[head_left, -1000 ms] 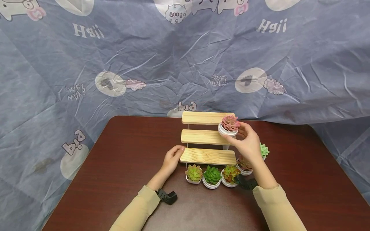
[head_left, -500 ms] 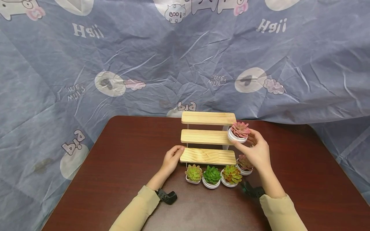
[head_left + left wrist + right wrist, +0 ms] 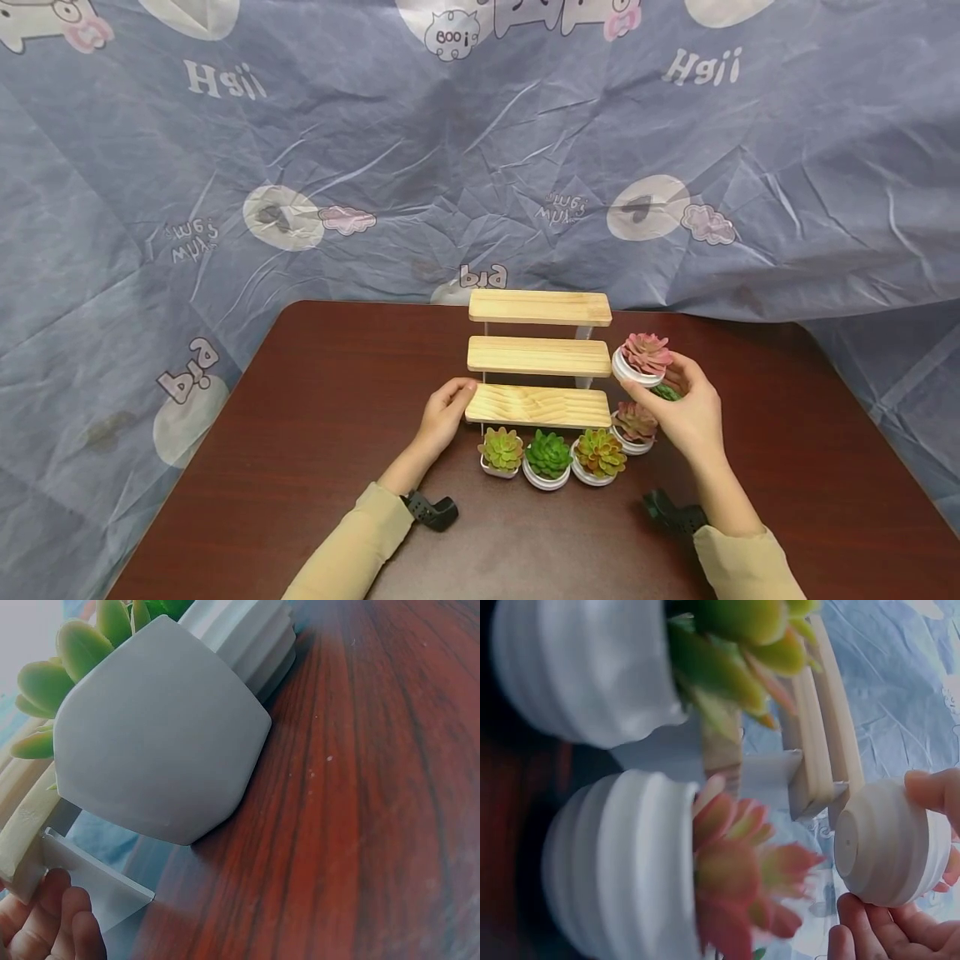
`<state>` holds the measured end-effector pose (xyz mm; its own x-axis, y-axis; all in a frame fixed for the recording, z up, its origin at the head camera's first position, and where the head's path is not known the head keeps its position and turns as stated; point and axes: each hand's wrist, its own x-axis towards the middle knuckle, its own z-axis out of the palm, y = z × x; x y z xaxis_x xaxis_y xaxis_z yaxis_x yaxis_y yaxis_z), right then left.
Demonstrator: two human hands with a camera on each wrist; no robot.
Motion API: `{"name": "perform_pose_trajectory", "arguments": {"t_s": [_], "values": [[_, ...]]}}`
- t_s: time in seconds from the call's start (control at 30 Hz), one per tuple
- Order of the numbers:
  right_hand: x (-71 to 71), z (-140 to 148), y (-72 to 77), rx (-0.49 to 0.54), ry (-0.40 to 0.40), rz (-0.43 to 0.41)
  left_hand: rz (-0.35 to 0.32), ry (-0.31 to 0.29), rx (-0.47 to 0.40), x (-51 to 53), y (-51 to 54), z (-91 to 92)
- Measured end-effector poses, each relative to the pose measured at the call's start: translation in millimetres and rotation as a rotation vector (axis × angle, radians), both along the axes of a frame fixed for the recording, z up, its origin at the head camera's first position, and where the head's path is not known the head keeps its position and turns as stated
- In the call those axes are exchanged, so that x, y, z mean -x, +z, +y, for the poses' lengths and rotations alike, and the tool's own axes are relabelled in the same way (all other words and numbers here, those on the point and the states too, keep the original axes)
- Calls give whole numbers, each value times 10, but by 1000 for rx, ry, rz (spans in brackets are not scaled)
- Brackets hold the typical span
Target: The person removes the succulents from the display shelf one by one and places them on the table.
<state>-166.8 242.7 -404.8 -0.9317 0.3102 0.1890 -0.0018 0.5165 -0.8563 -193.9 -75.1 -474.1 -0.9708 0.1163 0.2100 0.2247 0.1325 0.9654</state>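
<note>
My right hand [image 3: 693, 412] holds a pink potted succulent [image 3: 642, 360] by its white pot, in the air just right of the shelf's middle board. The right wrist view shows this pot's underside [image 3: 889, 844], with thumb and fingers around it. My left hand [image 3: 444, 414] grips the left end of a three-tier wooden shelf [image 3: 538, 406] at its lowest board. Its curled fingers [image 3: 56, 922] lie against the board's end and the clear side support [image 3: 101, 881] in the left wrist view.
A yellow-green succulent [image 3: 501, 450], a dark green one [image 3: 548, 457] and an orange-green one [image 3: 598, 455] stand before the shelf. Right of them are a reddish succulent [image 3: 634, 423] and a green one [image 3: 666, 392], partly hidden by my right hand. A patterned cloth [image 3: 420, 167] hangs behind the table.
My right hand has carried the pink succulent right and down, from in front of the upper boards to beside the shelf. My left hand keeps its place at the shelf's end.
</note>
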Motion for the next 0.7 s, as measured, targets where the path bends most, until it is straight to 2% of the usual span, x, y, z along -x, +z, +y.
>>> {"name": "perform_pose_trajectory", "arguments": {"t_s": [0.23,0.53,0.6,0.7], "values": [[-82,101,-105,-51,-37,3,-7,0,-2,0,-6,5],[-189,191,-197,-21,-73,66,-14,10,15,-7,6,8],[-183,239,-271,-32,-74,86,-14,10,13,-7,9,10],[-94,424,-551,-40,-73,140,-17,10,14,-7,15,13]]}}
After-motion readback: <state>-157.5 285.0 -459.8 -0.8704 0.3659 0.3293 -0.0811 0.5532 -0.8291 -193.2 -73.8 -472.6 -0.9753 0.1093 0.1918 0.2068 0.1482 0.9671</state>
